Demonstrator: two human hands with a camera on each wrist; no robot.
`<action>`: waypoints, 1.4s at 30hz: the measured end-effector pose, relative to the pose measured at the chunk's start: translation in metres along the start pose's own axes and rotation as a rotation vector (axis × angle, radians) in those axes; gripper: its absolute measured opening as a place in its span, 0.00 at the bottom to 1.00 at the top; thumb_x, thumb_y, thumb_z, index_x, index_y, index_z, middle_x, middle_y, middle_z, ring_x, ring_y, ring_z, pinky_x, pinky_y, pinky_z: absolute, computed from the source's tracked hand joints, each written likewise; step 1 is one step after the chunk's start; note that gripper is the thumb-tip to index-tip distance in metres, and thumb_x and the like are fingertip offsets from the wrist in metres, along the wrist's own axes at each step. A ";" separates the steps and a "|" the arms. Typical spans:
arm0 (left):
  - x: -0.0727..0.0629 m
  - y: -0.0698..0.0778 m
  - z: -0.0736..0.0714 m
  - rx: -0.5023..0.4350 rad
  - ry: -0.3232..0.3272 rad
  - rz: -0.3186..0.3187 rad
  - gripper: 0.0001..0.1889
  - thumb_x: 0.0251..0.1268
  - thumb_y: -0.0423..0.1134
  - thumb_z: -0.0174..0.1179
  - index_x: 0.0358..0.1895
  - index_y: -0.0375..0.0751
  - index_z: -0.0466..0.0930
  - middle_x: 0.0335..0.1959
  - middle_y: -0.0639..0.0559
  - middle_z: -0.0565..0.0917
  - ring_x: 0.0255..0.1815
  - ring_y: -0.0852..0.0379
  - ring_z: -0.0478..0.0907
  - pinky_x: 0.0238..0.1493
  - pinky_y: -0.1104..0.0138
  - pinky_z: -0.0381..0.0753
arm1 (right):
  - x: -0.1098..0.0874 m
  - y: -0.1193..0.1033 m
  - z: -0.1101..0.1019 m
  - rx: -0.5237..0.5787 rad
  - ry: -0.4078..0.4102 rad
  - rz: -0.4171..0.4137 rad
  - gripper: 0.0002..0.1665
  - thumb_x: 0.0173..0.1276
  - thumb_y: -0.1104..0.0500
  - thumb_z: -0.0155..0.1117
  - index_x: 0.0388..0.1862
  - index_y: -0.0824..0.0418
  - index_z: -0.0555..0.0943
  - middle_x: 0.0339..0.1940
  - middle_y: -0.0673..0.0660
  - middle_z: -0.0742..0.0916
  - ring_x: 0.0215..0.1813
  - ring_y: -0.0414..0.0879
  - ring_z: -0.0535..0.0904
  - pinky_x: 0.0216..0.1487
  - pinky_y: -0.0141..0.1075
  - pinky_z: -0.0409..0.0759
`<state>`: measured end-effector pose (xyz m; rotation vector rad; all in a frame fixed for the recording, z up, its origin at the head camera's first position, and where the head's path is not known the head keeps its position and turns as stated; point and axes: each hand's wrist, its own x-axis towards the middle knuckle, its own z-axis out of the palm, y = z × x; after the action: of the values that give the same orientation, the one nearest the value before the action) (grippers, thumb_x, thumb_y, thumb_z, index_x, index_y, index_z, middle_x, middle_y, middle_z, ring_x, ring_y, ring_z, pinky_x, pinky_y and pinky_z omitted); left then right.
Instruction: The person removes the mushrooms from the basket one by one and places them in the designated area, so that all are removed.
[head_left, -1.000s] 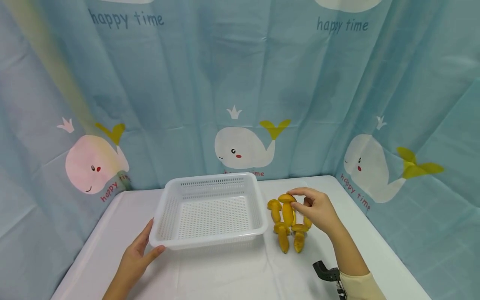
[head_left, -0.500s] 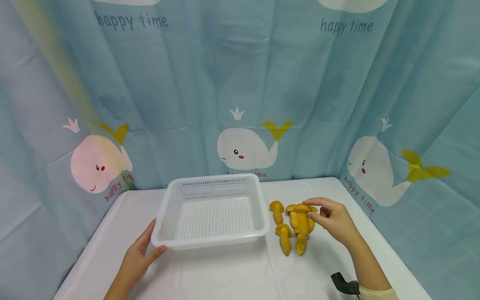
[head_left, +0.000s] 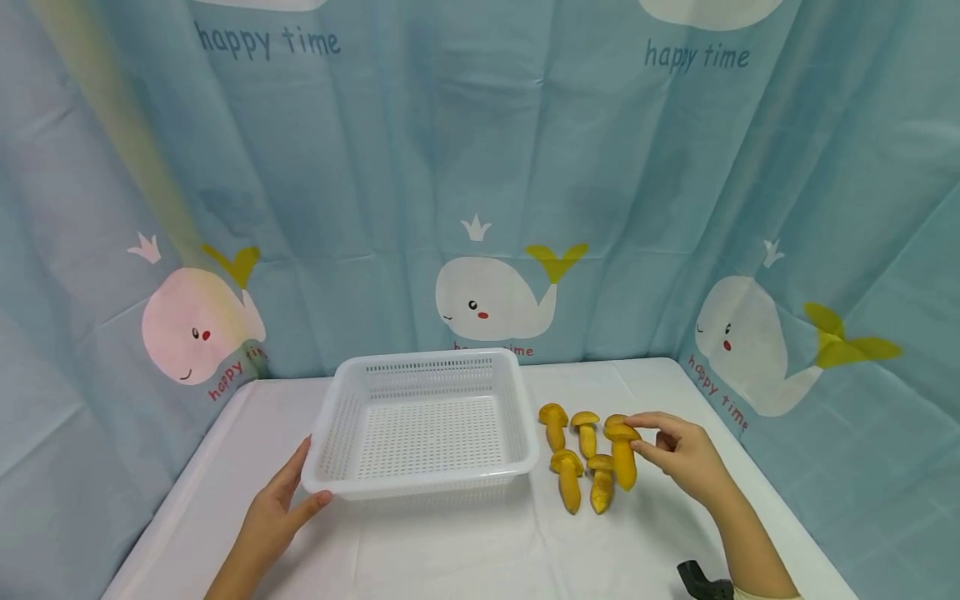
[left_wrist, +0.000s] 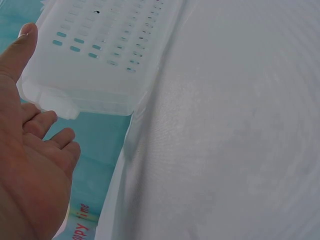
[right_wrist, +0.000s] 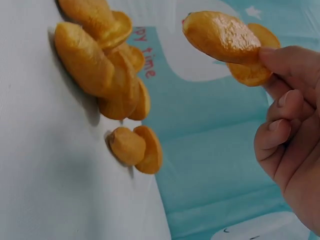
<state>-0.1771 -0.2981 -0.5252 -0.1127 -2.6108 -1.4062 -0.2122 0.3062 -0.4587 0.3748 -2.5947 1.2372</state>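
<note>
My right hand point(head_left: 686, 458) pinches a yellow-brown mushroom point(head_left: 624, 460) by its cap between thumb and index finger, its stem toward me. In the right wrist view the held mushroom point(right_wrist: 222, 37) is above the white surface. Several similar mushrooms lie close by, one point(head_left: 552, 423) near the basket and another point(head_left: 601, 485) just left of the held one. A further cap shows partly behind it. A white perforated plastic basket point(head_left: 420, 485) stands to the left. My left hand point(head_left: 270, 517) rests at its front left corner, thumb along the front and fingers along the side, fairly straight.
A white cloth point(head_left: 450, 550) covers the table. Blue curtains point(head_left: 360, 208) with whale prints rise behind it and along both sides. A black wrist mount point(head_left: 701, 581) sits on the right forearm.
The right hand has moved right and slightly toward me with the mushroom, from over the middle of the group to its right side. The left hand and basket stay in place.
</note>
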 end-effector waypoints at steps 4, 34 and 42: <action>0.001 0.000 -0.001 0.009 0.003 0.003 0.47 0.69 0.46 0.68 0.84 0.62 0.46 0.83 0.52 0.52 0.71 0.87 0.44 0.60 0.93 0.51 | 0.000 0.008 0.000 0.008 -0.012 0.026 0.17 0.66 0.54 0.76 0.54 0.48 0.88 0.21 0.51 0.77 0.17 0.41 0.66 0.15 0.32 0.66; -0.002 0.000 0.000 0.003 0.011 0.000 0.47 0.69 0.47 0.69 0.84 0.62 0.48 0.83 0.52 0.53 0.69 0.91 0.45 0.60 0.92 0.52 | -0.004 0.059 0.005 0.037 -0.112 0.278 0.22 0.64 0.52 0.76 0.57 0.51 0.87 0.15 0.53 0.74 0.16 0.43 0.65 0.16 0.33 0.67; 0.000 -0.002 0.002 0.028 0.014 -0.020 0.48 0.68 0.49 0.69 0.84 0.61 0.47 0.84 0.53 0.53 0.70 0.89 0.44 0.65 0.87 0.53 | -0.003 0.067 0.006 0.043 -0.132 0.313 0.23 0.64 0.52 0.77 0.57 0.55 0.87 0.16 0.51 0.73 0.16 0.42 0.65 0.17 0.33 0.68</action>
<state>-0.1773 -0.2973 -0.5277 -0.0728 -2.6257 -1.3715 -0.2321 0.3425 -0.5120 0.0584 -2.8242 1.4111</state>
